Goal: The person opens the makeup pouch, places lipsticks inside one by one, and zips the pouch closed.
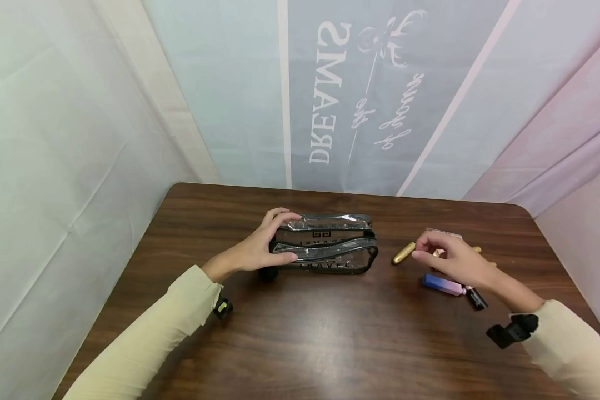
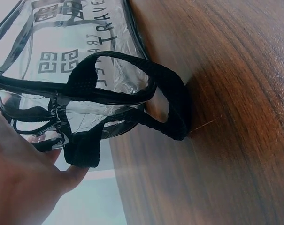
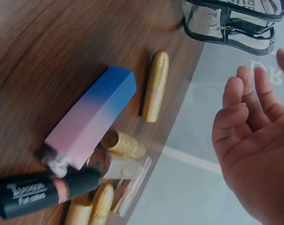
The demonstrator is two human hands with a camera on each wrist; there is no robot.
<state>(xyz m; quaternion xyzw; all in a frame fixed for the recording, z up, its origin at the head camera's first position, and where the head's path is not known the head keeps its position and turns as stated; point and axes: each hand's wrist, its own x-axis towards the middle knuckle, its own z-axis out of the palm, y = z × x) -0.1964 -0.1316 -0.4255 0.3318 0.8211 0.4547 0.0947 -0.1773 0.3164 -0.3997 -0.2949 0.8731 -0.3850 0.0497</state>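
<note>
A clear pouch with black trim (image 1: pixel 337 266) stands on the table, the word TRAVEL printed on its side. My left hand (image 1: pixel 252 248) grips its left end, thumb on the near side and fingers over the far side. A black strap loop (image 2: pixel 177 101) hangs from that end in the left wrist view. My right hand (image 1: pixel 455 260) hovers over a group of cosmetics with loosely bent fingers, holding nothing. Just left of its fingertips lies a gold lipstick tube (image 1: pixel 404 253). A blue-to-pink tube (image 3: pixel 95 117) and a black tube (image 3: pixel 29 194) lie nearer me.
Several more gold tubes (image 3: pixel 125 144) and a clear flat case (image 3: pixel 134 187) are clustered under my right hand, partly hidden by it in the head view. The brown wooden table (image 1: pixel 300 344) ends at a printed curtain (image 1: pixel 350 100) behind, with pale cloth at both sides.
</note>
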